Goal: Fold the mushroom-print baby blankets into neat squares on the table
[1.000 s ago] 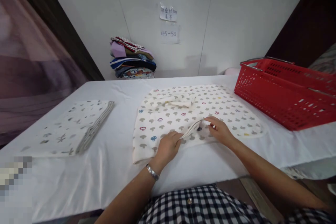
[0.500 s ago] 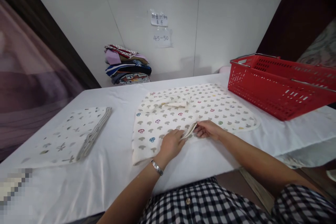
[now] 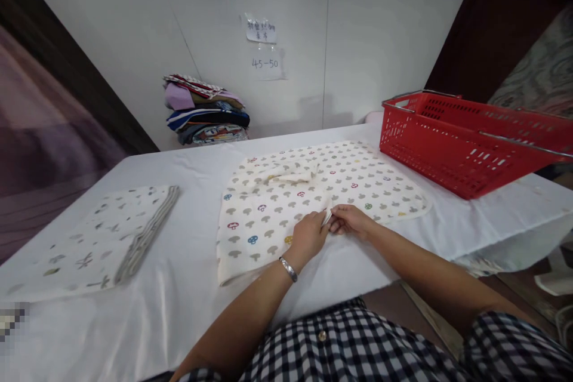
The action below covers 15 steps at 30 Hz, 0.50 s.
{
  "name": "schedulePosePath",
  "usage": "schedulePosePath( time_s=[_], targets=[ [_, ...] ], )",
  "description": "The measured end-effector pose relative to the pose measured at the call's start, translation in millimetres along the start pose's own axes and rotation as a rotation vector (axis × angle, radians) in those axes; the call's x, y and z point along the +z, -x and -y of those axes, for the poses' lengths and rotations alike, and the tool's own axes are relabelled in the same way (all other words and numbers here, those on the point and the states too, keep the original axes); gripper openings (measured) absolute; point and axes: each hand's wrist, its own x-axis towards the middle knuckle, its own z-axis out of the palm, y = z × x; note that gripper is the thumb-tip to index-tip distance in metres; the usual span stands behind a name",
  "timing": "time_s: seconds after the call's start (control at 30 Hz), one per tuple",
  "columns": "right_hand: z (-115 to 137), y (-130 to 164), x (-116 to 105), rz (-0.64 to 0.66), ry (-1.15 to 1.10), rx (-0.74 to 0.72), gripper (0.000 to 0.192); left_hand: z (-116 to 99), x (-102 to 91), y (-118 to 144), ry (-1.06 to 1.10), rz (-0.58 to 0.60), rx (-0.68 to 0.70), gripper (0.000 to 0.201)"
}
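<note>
Left hand and right hand met at the near edge of the mushroom-print cloth, both pinched shut on its hem, cloth spread flat mid-table — red basket to the right, folded cloth left, stacked fabrics by the wall, nothing blocking.

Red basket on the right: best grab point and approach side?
Grip the red basket by the metal handle bar lying along its near-left rim, coming from above. The basket sits upright on the white table, top open, and its slotted walls slope outward, so they likely offer a poorer hold than the bar.
</note>
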Motion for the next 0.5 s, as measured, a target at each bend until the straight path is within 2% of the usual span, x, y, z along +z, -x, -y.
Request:
schedulePosePath(
  time_s=[0.17, 0.27, 0.37, 0.43, 0.5],
  targets=[
    [5, -1, 3, -0.015, 0.062, 0.052, 0.028, -3, -0.4, 0, -0.022, 0.016, 0.026, 0.023],
    [5, -3, 8, -0.019, 0.141, 0.088, 0.021, -4, -0.9, 4, -0.03, 0.027, 0.053, 0.023],
    [8, -8, 12, -0.025, 0.173, 0.107, 0.013, -2, -3.0, 11, -0.058, 0.026, 0.047, 0.039],
    [21, -13, 11, -0.034, 0.147, 0.071, 0.01, 2, -8.4, 15, -0.093, 0.017, 0.026, 0.051],
    [45, -16, 1, -0.052, 0.091, -0.031, 0.009, 8, -18.4, 18, -0.134, 0.004, -0.013, 0.055]
  ],
)
